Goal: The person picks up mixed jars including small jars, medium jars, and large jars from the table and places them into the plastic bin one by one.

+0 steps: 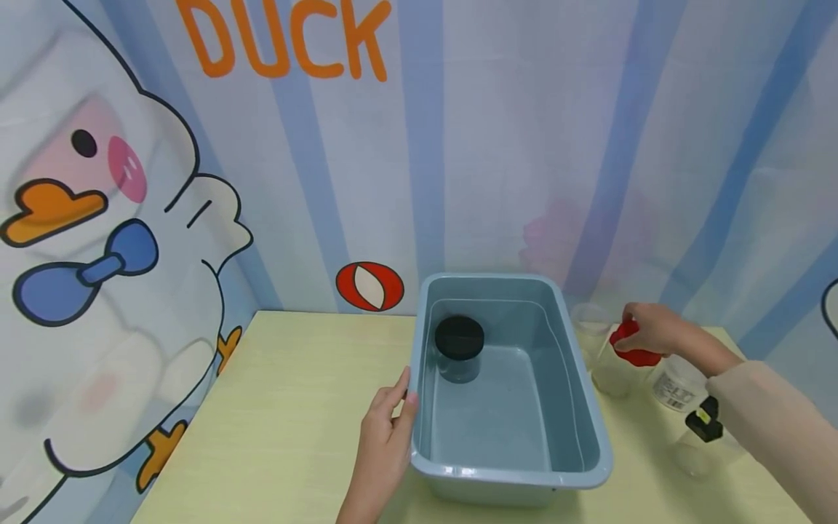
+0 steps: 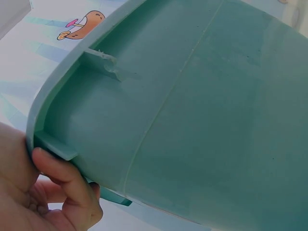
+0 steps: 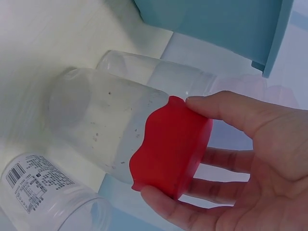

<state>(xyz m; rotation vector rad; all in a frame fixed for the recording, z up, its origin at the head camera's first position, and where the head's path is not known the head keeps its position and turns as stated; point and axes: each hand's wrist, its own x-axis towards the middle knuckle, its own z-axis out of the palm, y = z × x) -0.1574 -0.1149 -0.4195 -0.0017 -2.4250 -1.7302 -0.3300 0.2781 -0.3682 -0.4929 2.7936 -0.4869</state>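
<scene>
My left hand grips the left rim of a blue-grey plastic tub, its fingers curled under the rim in the left wrist view. Inside the tub, toward the back left, stands a clear jar with a black lid. To the right of the tub, my right hand holds the red wavy-edged lid of a clear jar. Thumb and fingers are spread around the lid's sides. That jar stands upright on the table, with no contents showing.
Behind the held jar is another clear container. A clear jar with a printed label stands to its right. Nearer the front is a clear container with a black top. The pale table backs onto a printed curtain.
</scene>
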